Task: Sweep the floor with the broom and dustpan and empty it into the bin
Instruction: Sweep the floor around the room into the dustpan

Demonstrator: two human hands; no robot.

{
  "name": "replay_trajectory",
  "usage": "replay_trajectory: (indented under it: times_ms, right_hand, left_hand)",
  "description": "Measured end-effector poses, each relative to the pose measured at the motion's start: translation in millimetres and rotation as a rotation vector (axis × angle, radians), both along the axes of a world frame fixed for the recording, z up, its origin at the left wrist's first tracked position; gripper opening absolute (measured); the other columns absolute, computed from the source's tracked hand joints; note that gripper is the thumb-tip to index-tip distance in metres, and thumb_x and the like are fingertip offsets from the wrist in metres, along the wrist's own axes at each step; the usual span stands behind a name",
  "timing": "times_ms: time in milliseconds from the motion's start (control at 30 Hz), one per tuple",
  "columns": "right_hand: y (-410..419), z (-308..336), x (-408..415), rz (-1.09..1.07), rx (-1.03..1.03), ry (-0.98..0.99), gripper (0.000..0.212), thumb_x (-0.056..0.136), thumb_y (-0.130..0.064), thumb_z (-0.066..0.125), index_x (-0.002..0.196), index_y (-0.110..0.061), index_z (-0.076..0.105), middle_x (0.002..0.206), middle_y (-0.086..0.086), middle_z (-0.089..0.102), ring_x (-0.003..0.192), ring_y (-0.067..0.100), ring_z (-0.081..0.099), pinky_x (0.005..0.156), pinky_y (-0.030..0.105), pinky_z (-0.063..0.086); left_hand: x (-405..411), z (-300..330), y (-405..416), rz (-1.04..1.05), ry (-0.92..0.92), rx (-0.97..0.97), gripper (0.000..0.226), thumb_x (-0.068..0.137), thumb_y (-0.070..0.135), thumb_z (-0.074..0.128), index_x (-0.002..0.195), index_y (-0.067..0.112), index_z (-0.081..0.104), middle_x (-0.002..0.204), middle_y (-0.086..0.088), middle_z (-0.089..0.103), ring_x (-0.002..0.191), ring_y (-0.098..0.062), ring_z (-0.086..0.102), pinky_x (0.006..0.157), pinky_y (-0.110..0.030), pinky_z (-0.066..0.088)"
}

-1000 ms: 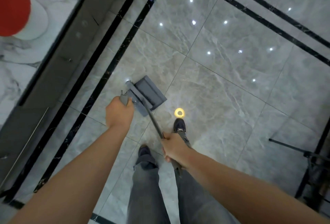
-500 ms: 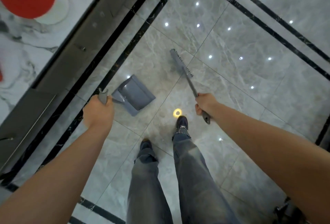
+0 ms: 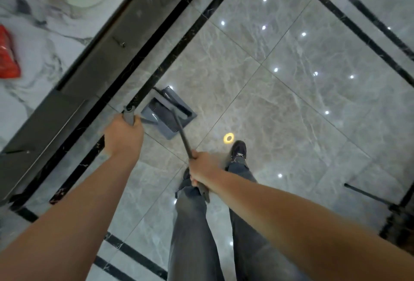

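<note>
On the grey tiled floor the dustpan sits beside a black stripe, broom head lying in it. The left hand is wrapped round the dustpan's handle; the right hand is clenched on the broom's stick.

The grey dustpan sits on the glossy tiled floor at about eleven o'clock from the person's feet, its open mouth facing two o'clock, its upright grey handle rising toward eight o'clock. The broom, grey with a dark slim pole, slants from five o'clock, its head lying across the pan's mouth.
</note>
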State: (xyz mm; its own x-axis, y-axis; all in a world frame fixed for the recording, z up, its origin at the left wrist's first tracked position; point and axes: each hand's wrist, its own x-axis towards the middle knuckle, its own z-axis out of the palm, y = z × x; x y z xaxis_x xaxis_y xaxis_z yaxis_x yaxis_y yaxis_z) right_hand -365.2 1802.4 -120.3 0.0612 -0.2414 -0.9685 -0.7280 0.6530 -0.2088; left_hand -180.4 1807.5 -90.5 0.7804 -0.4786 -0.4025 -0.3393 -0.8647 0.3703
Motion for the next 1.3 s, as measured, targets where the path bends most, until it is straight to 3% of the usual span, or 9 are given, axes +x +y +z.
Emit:
replay_trajectory:
  times_ms: [167,267,367,467,800,967,1133,1200,1300]
  right_hand:
    - [44,22,-7,-0.005,0.006,-0.032,0.023,0.098,-0.018,0.035,0.106,-0.025,0.056,0.068,0.002,0.050,0.053,0.022,0.054,0.048,0.036,0.054]
    - [30,35,-20,-0.165,0.008,-0.053,0.021,0.099,-0.017,0.033,0.092,-0.024,0.052,0.060,0.005,0.043,0.038,0.016,0.041,0.038,0.020,0.036]
    - [-8,39,-33,-0.191,-0.123,-0.044,0.027,0.100,-0.014,0.035,0.115,-0.022,0.057,0.058,0.006,0.046,0.040,0.017,0.042,0.035,0.021,0.034]
    - [-57,32,-35,-0.162,-0.223,-0.012,0.044,0.098,-0.011,0.038,0.141,-0.019,0.046,0.057,0.005,0.049,0.042,0.018,0.044,0.036,0.024,0.035]
    - [-186,-48,26,-0.114,-0.270,0.068,0.041,0.095,-0.005,0.033,0.132,-0.008,0.051,0.058,0.010,0.049,0.041,0.018,0.043,0.041,0.029,0.035]
    - [-125,-57,50,0.101,-0.248,0.037,0.033,0.093,-0.003,0.040,0.124,0.001,0.054,0.072,0.014,0.062,0.055,0.025,0.057,0.052,0.031,0.057]
    - [-27,-35,35,0.192,-0.175,-0.014,0.037,0.101,-0.015,0.036,0.136,-0.011,0.046,0.105,0.019,0.065,0.052,0.020,0.059,0.037,0.023,0.050]
    - [2,-27,21,0.165,-0.086,-0.055,0.038,0.101,-0.022,0.037,0.138,-0.017,0.044,0.095,0.013,0.063,0.057,0.019,0.059,0.049,0.029,0.057]
    - [25,-11,3,0.070,-0.008,-0.114,0.038,0.101,-0.025,0.036,0.138,-0.023,0.044,0.072,0.005,0.053,0.049,0.014,0.051,0.042,0.026,0.047]
  left_hand:
    - [0,9,1,0.020,0.053,0.013,0.038,0.096,0.035,0.054,0.097,-0.002,0.063,0.090,-0.020,0.065,0.082,-0.036,0.062,0.063,-0.033,0.040]
    - [9,16,6,0.054,0.060,0.000,0.039,0.097,0.036,0.053,0.105,-0.001,0.061,0.101,-0.022,0.066,0.093,-0.039,0.062,0.069,-0.035,0.041]
    - [20,17,9,0.086,0.052,-0.010,0.041,0.097,0.034,0.053,0.108,-0.004,0.061,0.106,-0.027,0.065,0.099,-0.044,0.061,0.074,-0.041,0.044]
    - [23,12,17,0.123,0.055,-0.006,0.042,0.098,0.034,0.053,0.108,-0.006,0.061,0.106,-0.028,0.064,0.101,-0.045,0.061,0.074,-0.041,0.041]
    - [35,-14,15,0.091,-0.075,-0.095,0.033,0.093,0.028,0.056,0.087,-0.005,0.060,0.081,-0.022,0.064,0.072,-0.034,0.058,0.062,-0.033,0.037]
    - [38,-20,12,0.098,-0.130,-0.111,0.029,0.092,0.025,0.057,0.077,0.001,0.054,0.070,-0.014,0.056,0.063,-0.029,0.050,0.058,-0.032,0.034]
    - [37,-17,14,0.085,-0.111,-0.081,0.033,0.093,0.028,0.056,0.079,-0.002,0.057,0.068,-0.015,0.057,0.059,-0.027,0.051,0.051,-0.028,0.032]
    - [35,-15,15,0.091,-0.105,-0.061,0.034,0.094,0.030,0.055,0.083,-0.002,0.059,0.071,-0.016,0.059,0.060,-0.027,0.051,0.050,-0.027,0.031]
    - [36,-10,17,0.085,-0.038,-0.012,0.036,0.097,0.031,0.053,0.096,-0.005,0.060,0.079,-0.015,0.058,0.070,-0.030,0.053,0.060,-0.034,0.036]
